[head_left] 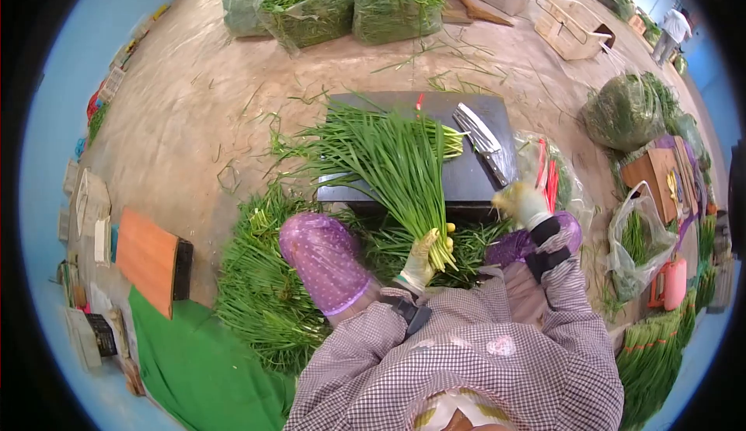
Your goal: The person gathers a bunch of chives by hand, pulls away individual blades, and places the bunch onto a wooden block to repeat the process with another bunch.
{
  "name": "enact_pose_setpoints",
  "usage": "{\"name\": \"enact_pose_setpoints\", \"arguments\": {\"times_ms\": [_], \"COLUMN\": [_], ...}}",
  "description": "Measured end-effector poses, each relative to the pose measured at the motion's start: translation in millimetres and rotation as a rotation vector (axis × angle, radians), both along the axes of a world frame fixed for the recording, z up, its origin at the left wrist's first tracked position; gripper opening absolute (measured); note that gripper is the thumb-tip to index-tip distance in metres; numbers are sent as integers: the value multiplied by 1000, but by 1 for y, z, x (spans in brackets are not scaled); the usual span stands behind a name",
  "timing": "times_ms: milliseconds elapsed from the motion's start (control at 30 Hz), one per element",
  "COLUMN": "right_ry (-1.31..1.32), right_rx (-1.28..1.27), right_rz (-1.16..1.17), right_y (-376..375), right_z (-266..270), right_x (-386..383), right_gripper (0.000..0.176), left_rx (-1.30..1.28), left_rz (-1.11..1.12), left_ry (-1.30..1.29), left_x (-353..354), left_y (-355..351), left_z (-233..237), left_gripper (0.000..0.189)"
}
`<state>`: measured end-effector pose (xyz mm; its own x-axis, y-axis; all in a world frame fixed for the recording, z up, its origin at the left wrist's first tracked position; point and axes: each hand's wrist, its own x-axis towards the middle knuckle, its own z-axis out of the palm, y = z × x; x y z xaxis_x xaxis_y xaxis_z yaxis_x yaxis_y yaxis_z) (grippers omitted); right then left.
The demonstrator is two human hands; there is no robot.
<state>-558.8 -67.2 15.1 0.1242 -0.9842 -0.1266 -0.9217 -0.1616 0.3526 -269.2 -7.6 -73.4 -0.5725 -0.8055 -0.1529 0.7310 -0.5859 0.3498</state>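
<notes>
My left hand (420,264), in a pale glove, is closed around the stem ends of a bunch of garlic chives (388,159). Its long green leaves fan out over a dark low table (458,192). My right hand (522,202), gloved too, is beside the table's right front corner, close to a knife (483,137) and some red strips (552,182). Motion smears its fingers, so their hold cannot be made out. The knife lies on the table with its dark handle towards me. More cut chives (453,142) lie on the table, partly under the bunch.
Loose chives (268,291) are heaped at my left knee. Filled plastic bags (307,12) and a crate (571,27) stand at the back. To the right are a bagged bundle (633,109), a pink bottle (674,282) and tied chives (657,353). Another person (672,31) stands far right.
</notes>
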Motion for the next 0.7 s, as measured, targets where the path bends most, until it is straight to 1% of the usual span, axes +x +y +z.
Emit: {"name": "enact_pose_setpoints", "arguments": {"times_ms": [33, 67, 100, 133, 167, 200, 233, 267, 333, 367, 467, 500, 533, 567, 600, 633, 700], "right_ry": [-162, -427, -739, -1104, -1504, -1664, -1545, -1424, -1619, -1707, -1992, -1912, -1842, -1654, -1522, -1383, -1232], "right_rx": [179, 108, -76, 53, 75, 100, 44, -8, 123, 130, -56, -242, -217, -373, -446, -529, -558], "right_rz": [-225, -306, -172, -353, -303, -281, -208, -141, -495, -563, -449, -347, -570, -415, -282, -160, 45], "right_y": [23, 34, 40, 45, 43, 47, 44, 42, 35, 34, 31, 29, 37, 35, 31, 27, 17], "right_z": [-1, -2, -32, -7, -40, -31, -42, -55, -76, -83, -107, -116, -66, -52, -41, -29, -11], "right_x": [13, 27, 29, 61, 75, 102, 116, 127, 141, 146, 149, 144, 149, 147, 146, 145, 147], "right_gripper": [52, 63, 64, 68, 79, 85, 82, 80, 76, 68, 58, 47, 40, 34, 30, 26, 20], "left_rx": [-23, -51, -71, -51, -32, -14, -4, 87, 269, 224, 252, 213, 219, 224, 230, 239, 230], "left_rz": [26, 57, 48, 78, 105, 131, 117, 140, 193, 175, 204, 178, 169, 160, 152, 157, 168], "left_ry": [-43, -84, -67, -111, -159, -209, -159, -122, -42, -25, -18, -7, -4, -1, 2, 18, 32], "left_x": [-1, -2, -3, -4, -6, -7, -8, -7, -4, 1, 0, 3, 1, -2, -3, -2, -1], "left_y": [1, 1, 0, 1, 3, 5, 2, 3, 2, 0, 0, -1, 0, -1, 0, 2, 1], "left_z": [8, 12, 1, -8, -15, -22, -25, -28, -26, -24, 0, -5, 6, 29, 42, 40, 26], "left_gripper": [44, 44, 44, 44, 44, 43, 39, 38, 36, 38, 41, 42, 42, 42, 43, 42, 41]}}
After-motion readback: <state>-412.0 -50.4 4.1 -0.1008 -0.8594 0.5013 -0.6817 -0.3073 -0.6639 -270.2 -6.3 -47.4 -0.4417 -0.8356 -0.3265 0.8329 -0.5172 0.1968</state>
